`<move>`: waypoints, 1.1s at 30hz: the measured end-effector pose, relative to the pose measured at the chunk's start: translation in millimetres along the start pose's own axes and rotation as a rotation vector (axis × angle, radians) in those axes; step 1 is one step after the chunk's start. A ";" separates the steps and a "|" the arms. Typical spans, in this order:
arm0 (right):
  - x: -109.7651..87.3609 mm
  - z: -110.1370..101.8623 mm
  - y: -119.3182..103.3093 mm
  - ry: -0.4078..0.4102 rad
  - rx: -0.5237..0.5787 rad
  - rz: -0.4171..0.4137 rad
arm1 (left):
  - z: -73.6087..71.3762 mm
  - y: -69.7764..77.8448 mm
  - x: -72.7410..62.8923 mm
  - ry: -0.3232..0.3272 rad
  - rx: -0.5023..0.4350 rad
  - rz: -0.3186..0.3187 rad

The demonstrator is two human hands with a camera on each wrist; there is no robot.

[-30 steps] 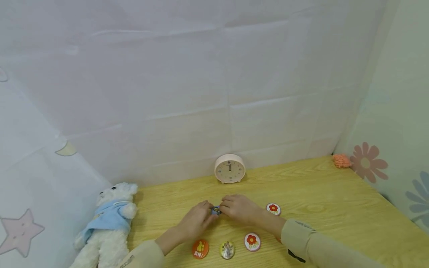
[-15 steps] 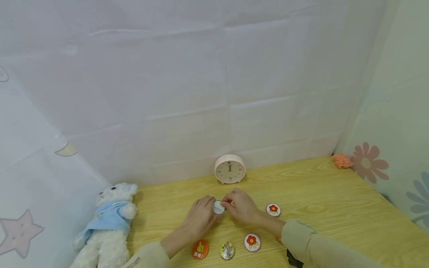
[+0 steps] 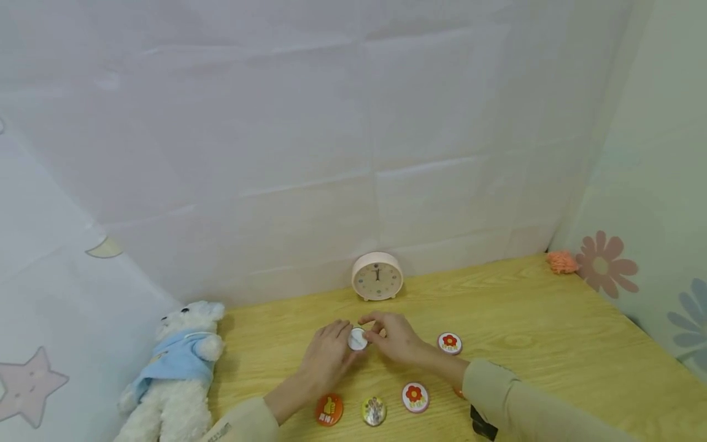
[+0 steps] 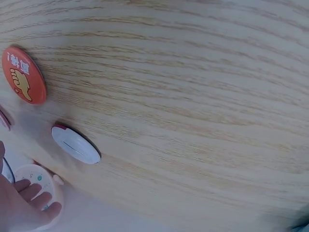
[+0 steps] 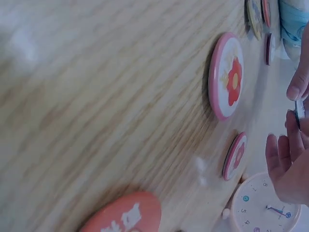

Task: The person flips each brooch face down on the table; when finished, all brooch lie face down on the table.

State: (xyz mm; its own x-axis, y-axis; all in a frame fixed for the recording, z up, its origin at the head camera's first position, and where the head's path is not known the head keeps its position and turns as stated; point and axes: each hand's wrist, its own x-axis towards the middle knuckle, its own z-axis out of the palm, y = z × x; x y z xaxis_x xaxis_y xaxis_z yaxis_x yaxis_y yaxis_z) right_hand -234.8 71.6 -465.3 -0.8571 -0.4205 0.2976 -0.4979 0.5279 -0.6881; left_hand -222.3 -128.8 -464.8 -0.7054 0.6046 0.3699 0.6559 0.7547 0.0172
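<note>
Above the table, both hands hold a round button badge [image 3: 358,339] between them, its pale back facing up in the head view. My left hand [image 3: 326,355] grips its left side. At its right edge, the bent thumb and fingers of my right hand [image 3: 397,339] pinch it. The right wrist view shows the held badge [image 5: 299,112] nearly edge-on between fingertips. Nearer me lie an orange thumbs-up badge [image 3: 329,409], a yellow picture badge [image 3: 374,410] and a red-flower badge [image 3: 415,397]. Another flower badge [image 3: 450,343] lies beside my right forearm.
A pink alarm clock [image 3: 378,276] stands just beyond the hands, against the wall sheet. At the left sits a white plush bear [image 3: 179,362] in a blue top. A coral fluffy item [image 3: 562,262] lies at the far right corner. The left wrist view shows a white-backed badge [image 4: 76,144] on the table.
The held badge has turned from its blue picture side to its pale back. The right hand's fingers have shifted at its edge. The badges on the table stay put.
</note>
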 end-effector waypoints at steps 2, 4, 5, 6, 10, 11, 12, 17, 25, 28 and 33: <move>-1.0 -0.9 0.7 -0.061 -0.088 -0.069 | -1.4 -1.4 -0.3 -0.038 -0.009 0.008; -1.9 -1.3 2.1 -0.111 -0.195 -0.156 | -2.6 -2.6 -0.4 -0.083 -0.022 0.010; -2.4 -1.1 3.4 -0.132 -0.241 -0.187 | -3.5 -3.1 -0.2 -0.099 -0.031 0.013; -3.0 -1.0 4.6 -0.144 -0.284 -0.211 | -4.2 -3.4 0.1 -0.113 -0.044 0.018; -4.2 0.6 8.5 -0.161 -0.354 -0.240 | -5.0 -3.3 0.9 -0.134 -0.082 0.051; -4.3 1.0 9.2 -0.162 -0.364 -0.240 | -5.1 -3.1 1.1 -0.132 -0.088 0.061; -4.4 1.2 9.5 -0.162 -0.377 -0.243 | -5.0 -3.0 1.2 -0.137 -0.093 0.066; -5.3 1.9 10.3 -0.175 -0.403 -0.259 | -5.4 -1.8 0.7 -0.192 -0.115 0.054; -7.4 2.4 10.6 -0.192 -0.434 -0.268 | -3.7 -0.8 -1.1 -0.241 -0.111 0.038; -7.0 2.3 10.3 -0.200 -0.450 -0.266 | -4.3 0.6 -0.4 -0.257 -0.107 0.034; -6.6 2.3 10.9 -0.219 -0.449 -0.232 | -3.4 2.4 1.0 -0.252 -0.125 0.033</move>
State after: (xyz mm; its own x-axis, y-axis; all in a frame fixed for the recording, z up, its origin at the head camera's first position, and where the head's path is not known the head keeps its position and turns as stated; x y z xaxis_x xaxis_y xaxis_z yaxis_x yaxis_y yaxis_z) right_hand -234.3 78.4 -476.3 -0.6944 -0.6818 0.2301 -0.7191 0.6458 -0.2566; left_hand -220.4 -127.3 -461.3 -0.7177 0.6842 0.1296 0.6964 0.7059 0.1293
